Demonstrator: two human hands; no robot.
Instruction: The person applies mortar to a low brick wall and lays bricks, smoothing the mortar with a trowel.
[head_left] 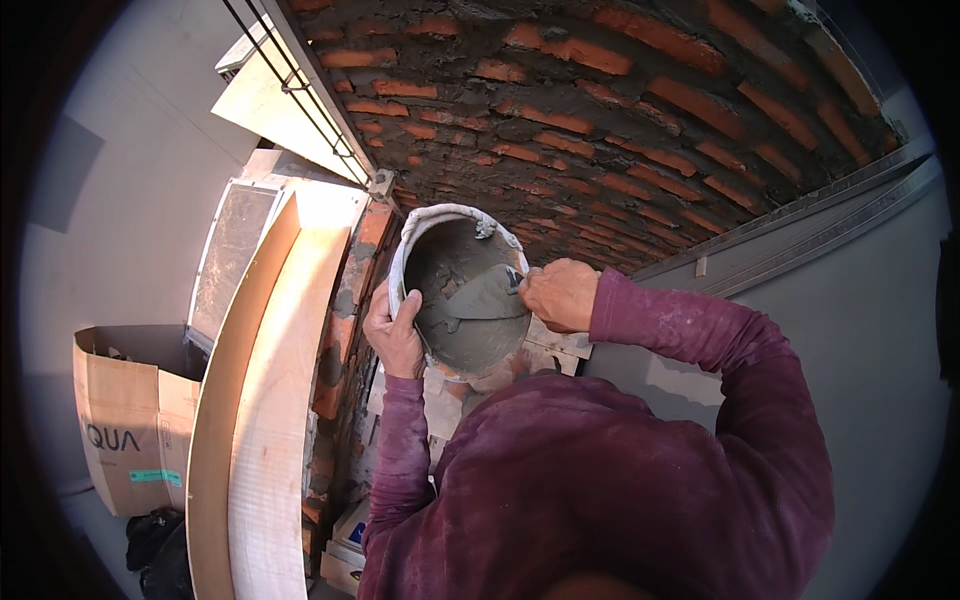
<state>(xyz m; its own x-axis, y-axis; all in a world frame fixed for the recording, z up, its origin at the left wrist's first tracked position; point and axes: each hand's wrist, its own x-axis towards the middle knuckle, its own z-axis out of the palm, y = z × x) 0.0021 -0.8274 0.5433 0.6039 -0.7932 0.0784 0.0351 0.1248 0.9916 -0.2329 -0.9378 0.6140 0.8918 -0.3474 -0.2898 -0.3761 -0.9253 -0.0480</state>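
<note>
In front of the brick wall [560,125], the left hand [398,338] clasps the bucket [396,262] by its crusted rim; the right hand [560,295] is wrapped around the trowel [485,296], blade inside. Wet mortar [435,255] probably makes the bucket heavy and slick; its rim suits a firm hold.

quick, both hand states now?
Left hand: closed, holding the mortar bucket by its rim.
Right hand: closed, holding a masonry trowel.
</note>
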